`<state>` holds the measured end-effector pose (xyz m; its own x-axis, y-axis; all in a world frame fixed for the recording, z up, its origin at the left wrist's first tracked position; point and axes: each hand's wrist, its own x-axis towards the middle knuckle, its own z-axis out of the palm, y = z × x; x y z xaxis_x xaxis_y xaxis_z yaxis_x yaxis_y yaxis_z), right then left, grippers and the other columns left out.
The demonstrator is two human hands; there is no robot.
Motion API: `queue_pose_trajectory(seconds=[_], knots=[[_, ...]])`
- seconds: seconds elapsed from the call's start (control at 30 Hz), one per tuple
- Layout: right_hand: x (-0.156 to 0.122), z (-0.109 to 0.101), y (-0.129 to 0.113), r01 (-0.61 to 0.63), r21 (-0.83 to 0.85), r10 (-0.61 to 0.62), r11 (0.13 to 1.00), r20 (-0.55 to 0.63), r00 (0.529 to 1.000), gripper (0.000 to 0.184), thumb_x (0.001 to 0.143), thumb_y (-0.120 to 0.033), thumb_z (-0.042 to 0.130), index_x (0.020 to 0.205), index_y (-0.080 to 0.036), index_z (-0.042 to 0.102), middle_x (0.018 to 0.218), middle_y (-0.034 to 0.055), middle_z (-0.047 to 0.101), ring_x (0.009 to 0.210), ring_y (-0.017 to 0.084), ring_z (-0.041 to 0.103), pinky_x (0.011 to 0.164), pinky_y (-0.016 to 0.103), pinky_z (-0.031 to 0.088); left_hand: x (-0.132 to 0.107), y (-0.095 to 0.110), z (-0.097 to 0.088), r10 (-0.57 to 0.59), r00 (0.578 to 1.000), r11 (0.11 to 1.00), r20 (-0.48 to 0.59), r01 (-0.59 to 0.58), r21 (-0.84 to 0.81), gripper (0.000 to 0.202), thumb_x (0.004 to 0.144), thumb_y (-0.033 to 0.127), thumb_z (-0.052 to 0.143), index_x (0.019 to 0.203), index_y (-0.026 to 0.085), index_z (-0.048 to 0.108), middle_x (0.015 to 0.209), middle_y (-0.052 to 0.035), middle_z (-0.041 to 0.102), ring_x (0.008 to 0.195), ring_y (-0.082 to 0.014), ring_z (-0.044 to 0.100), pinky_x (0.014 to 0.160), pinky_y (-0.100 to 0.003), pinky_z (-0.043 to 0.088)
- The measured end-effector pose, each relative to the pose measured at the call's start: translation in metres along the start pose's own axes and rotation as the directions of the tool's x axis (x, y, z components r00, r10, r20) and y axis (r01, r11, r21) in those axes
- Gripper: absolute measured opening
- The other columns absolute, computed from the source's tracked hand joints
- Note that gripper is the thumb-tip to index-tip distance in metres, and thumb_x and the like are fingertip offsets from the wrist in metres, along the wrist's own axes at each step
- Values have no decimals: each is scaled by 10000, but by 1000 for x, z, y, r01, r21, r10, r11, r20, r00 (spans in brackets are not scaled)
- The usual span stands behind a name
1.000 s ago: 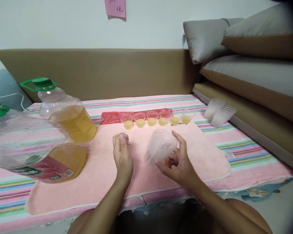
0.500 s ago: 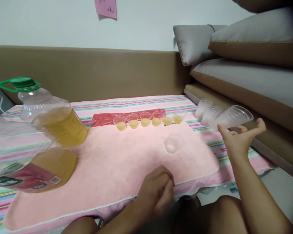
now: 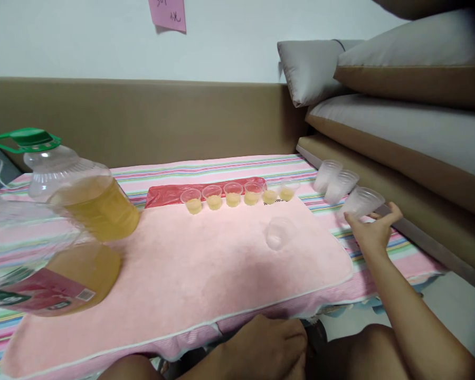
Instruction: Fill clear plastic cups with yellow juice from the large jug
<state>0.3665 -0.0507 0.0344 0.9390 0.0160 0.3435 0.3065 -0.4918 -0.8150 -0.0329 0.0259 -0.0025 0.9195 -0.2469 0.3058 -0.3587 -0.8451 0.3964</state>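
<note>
Leaning right (mouth upward), cup stack (image 3: 360, 203)

bottles (image 3: 91, 214) along mat's (image 3: 174, 279) left edge | filled cups (image 3: 233, 198) in row, far edge; wrapping (image 3: 164, 195) behind | lone cup (image 3: 279, 235), right half | cup stacks (image 3: 341, 188) beyond right edge

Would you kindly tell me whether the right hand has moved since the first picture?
Yes: the right hand has gone rightward, from over the pink mat to beyond its right edge.

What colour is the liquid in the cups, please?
The liquid is pale yellow, clearest in the head view.
</note>
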Motion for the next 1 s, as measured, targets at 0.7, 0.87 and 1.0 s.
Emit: queue_pose_trajectory(seconds=[0.7, 0.87, 1.0], knots=[[-14, 4, -3, 56, 21, -58, 998, 141, 988, 1120, 536, -472, 889, 1483, -255, 331, 1300, 176, 668, 929, 329, 695, 878, 456, 521, 5, 0, -8, 35, 995, 998, 99, -40, 46, 270, 1017, 295, 685, 793, 198, 569, 876, 13, 688, 746, -152, 607, 649, -325, 495], [-16, 2, -6, 59, 40, -64, 997, 153, 986, 1109, 503, -460, 913, 1429, -265, 334, 1289, 177, 661, 886, 311, 685, 848, 453, 523, 5, -1, -6, 51, 995, 998, 82, -55, 44, 276, 988, 280, 700, 766, 205, 555, 846, 5, 685, 733, -158, 612, 654, -328, 495], [-17, -3, -8, 85, 66, -94, 994, 152, 984, 1168, 439, -584, 921, 1398, -265, 335, 1300, 182, 640, 869, 307, 664, 831, 470, 520, 5, -2, -9, 62, 991, 997, 115, -67, 42, 254, 989, 289, 730, 803, 198, 582, 876, -3, 699, 756, -162, 628, 664, -324, 503]])
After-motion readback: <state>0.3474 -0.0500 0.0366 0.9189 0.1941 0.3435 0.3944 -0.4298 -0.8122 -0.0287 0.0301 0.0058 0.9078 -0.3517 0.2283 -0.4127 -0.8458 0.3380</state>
